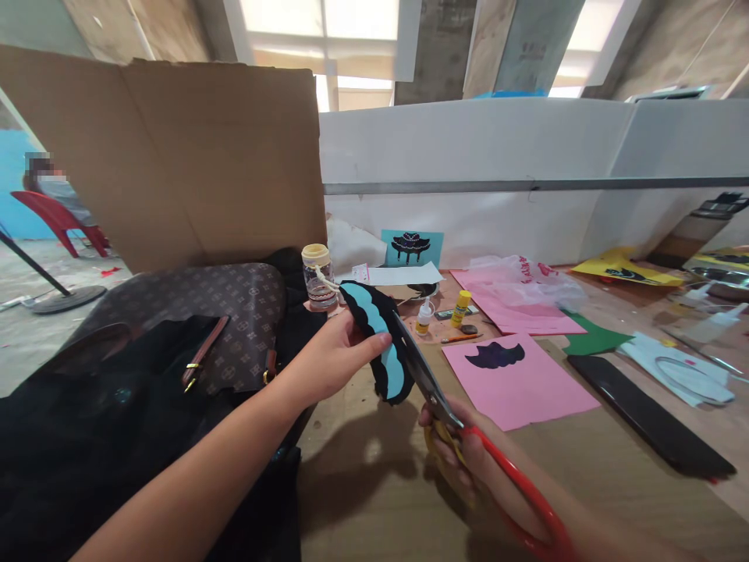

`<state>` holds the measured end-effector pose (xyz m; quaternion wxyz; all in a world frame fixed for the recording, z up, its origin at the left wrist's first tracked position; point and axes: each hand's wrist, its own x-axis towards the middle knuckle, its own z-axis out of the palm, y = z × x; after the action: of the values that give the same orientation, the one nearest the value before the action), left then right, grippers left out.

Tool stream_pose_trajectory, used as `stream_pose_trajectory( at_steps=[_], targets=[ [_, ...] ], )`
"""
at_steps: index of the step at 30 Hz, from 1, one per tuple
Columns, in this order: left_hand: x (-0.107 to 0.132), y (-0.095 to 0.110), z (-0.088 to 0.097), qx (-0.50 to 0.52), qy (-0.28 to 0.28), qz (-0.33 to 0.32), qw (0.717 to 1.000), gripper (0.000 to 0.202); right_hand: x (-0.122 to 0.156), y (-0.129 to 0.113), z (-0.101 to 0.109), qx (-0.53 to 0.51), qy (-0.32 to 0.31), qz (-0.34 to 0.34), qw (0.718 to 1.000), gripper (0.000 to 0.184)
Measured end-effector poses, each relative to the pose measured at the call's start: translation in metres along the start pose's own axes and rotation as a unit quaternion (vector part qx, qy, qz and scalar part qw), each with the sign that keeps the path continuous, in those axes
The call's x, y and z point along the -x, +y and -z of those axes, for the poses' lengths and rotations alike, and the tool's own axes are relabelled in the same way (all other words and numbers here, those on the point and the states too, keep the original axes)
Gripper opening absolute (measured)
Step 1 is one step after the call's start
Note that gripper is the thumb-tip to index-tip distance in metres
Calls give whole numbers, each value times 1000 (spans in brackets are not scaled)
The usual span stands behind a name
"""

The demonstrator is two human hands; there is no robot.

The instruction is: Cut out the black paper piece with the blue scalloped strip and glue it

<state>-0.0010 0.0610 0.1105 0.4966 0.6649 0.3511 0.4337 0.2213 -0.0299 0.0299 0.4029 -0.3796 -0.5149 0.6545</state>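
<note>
My left hand [331,355] pinches a wavy-edged paper cutout [393,371], black with a light blue strip along it, thumb pressed on its face. Held up above the table, the cutout is tilted and partly hidden by my fingers. My right hand [491,460] grips red-handled scissors [430,390], whose blades point up and left against the cutout's right edge. Whether the blades are parted is hard to make out. Something yellow shows by my right fingers. To the right lies pink paper [515,398] with a black cutout shape [496,355] on it.
A brown patterned bag [246,312] and black cloth lie left, before a cardboard panel [234,164]. Behind my hands stand a jar [319,289], a glue bottle [424,318] and a glue stick [461,308]. A black phone [649,414] lies right. Far left, a person sits on a red chair [55,222].
</note>
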Motion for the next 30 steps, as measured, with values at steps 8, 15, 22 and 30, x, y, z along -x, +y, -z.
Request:
stream_pose_trajectory(
  at_steps=[8, 15, 22, 30],
  targets=[
    [4, -4, -14, 13, -17, 2, 1000, 37, 0, -2, 5, 0, -23, 22, 999, 62],
    [3, -10, -11, 5, -17, -1, 1000, 35, 8, -12, 4, 21, -7, -39, 999, 67],
    [3, -6, -8, -6, -19, -3, 1000, 36, 12, -17, 1, 8, 13, -75, 997, 68],
    [4, -8, -7, -27, -51, 2, 998, 30, 5, -13, 2, 11, 38, -46, 998, 66]
  ],
)
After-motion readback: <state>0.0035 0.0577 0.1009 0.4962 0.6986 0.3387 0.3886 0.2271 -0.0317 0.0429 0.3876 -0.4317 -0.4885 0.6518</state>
